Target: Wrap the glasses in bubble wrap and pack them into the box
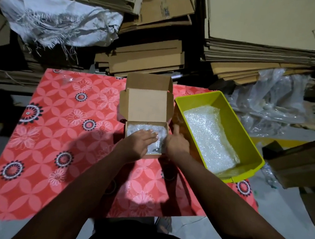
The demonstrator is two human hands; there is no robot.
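Stacks of flattened brown cardboard sheets (259,32) filled the back of the view, with a frayed white woven sack (56,19) slumped on the left stack and crumpled clear plastic film (273,100) heaped at the right. In front of them lay the surface (52,147), covered in a red cloth printed with pale and dark flower rings.

On its right edge sat a yellow-green rectangular plastic bin (239,126), holding a loose sheet of clear bubble wrap (209,138) along its floor. Just to the left of the bin, touching or nearly touching it, stood a small brown cardboard box (146,106) with its lid flaps tilted back and open.

Inside the box lay a bubble-wrapped bundle (158,139) (the glasses themselves could not be made out through the wrap). The left hand (140,143) rested flat on top of that bundle, fingers straight and together, its grip released and pressing down rather than grasping. The right hand (177,143) sat against the box's right wall, between box and bin, with the thumb up along the wall; its fingers were blurred and partly hidden, so I could not tell whether its grip was clenched or loose.
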